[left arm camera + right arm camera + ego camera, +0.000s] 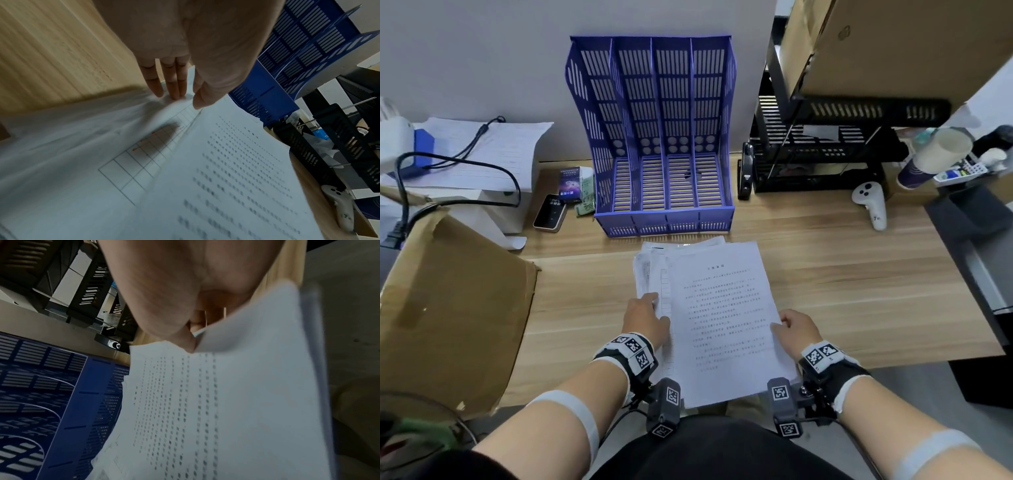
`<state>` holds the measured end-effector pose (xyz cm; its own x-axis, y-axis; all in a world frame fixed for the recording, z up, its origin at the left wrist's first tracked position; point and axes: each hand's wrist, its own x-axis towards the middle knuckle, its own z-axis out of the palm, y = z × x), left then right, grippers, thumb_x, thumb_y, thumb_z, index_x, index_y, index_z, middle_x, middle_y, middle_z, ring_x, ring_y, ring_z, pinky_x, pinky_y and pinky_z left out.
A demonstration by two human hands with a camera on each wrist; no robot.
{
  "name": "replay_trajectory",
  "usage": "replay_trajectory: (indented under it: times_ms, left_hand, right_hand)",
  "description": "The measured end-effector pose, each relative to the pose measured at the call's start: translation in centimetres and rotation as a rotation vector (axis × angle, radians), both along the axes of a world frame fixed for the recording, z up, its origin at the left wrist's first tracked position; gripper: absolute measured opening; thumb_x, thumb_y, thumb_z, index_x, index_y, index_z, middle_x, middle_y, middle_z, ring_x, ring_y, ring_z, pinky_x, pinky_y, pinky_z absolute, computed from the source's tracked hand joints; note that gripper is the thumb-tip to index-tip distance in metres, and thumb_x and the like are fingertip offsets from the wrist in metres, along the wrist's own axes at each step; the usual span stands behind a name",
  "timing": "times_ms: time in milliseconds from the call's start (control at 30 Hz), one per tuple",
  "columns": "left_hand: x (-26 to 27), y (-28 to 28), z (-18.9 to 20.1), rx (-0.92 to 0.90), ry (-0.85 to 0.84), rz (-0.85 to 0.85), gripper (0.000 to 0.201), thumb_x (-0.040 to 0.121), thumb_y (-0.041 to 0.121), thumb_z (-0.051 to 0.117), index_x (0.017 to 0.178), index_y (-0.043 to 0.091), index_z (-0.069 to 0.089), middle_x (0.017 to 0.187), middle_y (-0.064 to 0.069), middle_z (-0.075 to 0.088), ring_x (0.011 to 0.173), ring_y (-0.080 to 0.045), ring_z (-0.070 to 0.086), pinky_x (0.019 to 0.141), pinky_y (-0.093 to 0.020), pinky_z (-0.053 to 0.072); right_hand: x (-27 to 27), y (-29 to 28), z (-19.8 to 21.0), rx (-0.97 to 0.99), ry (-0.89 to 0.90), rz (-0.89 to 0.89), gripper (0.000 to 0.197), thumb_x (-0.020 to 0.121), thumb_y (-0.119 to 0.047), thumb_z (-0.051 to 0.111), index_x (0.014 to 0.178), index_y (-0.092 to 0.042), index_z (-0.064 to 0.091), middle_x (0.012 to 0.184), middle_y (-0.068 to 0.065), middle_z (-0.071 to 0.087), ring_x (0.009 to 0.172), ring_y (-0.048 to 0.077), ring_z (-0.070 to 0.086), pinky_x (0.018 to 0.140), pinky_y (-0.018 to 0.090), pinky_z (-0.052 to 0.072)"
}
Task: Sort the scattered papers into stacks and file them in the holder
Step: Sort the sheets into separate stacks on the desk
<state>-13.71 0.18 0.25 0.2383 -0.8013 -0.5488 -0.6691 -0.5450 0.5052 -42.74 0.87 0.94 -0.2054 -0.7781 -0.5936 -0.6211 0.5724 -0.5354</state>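
Head view: take the blue holder [666,137] as your landmark. Far to its left, a flattened cardboard box [452,308]; nearer, a phone [550,213] and a small carton [569,183] just beside its left wall. Holder has four slots, none holding paper. Directly in front of it, the paper stack [709,308] lies on the desk [842,274], sheets fanned unevenly. Your left hand [645,317] rests on the stack's left edge, fingers straight, flat. Your right hand [796,329] pinches the top sheet's right edge, thumb over. Right of the holder: black tray rack [825,150], one sheet inside; white controller [869,204].
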Motion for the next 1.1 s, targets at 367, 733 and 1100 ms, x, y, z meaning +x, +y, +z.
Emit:
replay_trajectory:
  times_ms: [367, 733, 1100]
  left_hand:
    - [-0.6, -1.1, -0.6, 0.005, -0.141, 0.088, 0.052, 0.077, 0.018, 0.068, 0.126, 0.010, 0.054, 0.120, -0.015, 0.057, 0.108, -0.035, 0.059, 0.091, -0.043, 0.054]
    - [-0.5, -0.8, -1.0, 0.123, -0.113, 0.176, 0.054, 0.081, 0.024, 0.070, 0.129, 0.013, 0.049, 0.134, -0.013, 0.051, 0.114, -0.032, 0.058, 0.094, -0.038, 0.051]
    - [-0.5, 0.2, 0.0, 0.111, 0.180, 0.047, 0.032, 0.089, 0.015, 0.067, 0.120, 0.021, 0.070, 0.113, -0.003, 0.067, 0.097, -0.016, 0.061, 0.086, -0.022, 0.044]
  right_hand:
    - [-8.4, -2.6, 3.6, -0.158, 0.299, -0.325, 0.032, 0.089, -0.001, 0.042, 0.114, -0.011, 0.058, 0.093, 0.011, 0.057, 0.080, 0.031, 0.054, 0.071, 0.034, 0.047]
    - [-6.3, -3.3, 2.9, -0.295, 0.368, -0.228, 0.030, 0.085, -0.005, 0.053, 0.114, -0.014, 0.055, 0.121, 0.016, 0.052, 0.111, 0.035, 0.052, 0.092, 0.041, 0.046]
    - [0.3, -1.8, -1.0, 0.023, -0.006, 0.196, 0.029, 0.088, -0.021, 0.058, 0.109, -0.003, 0.066, 0.107, 0.011, 0.071, 0.099, 0.029, 0.065, 0.082, 0.034, 0.052]
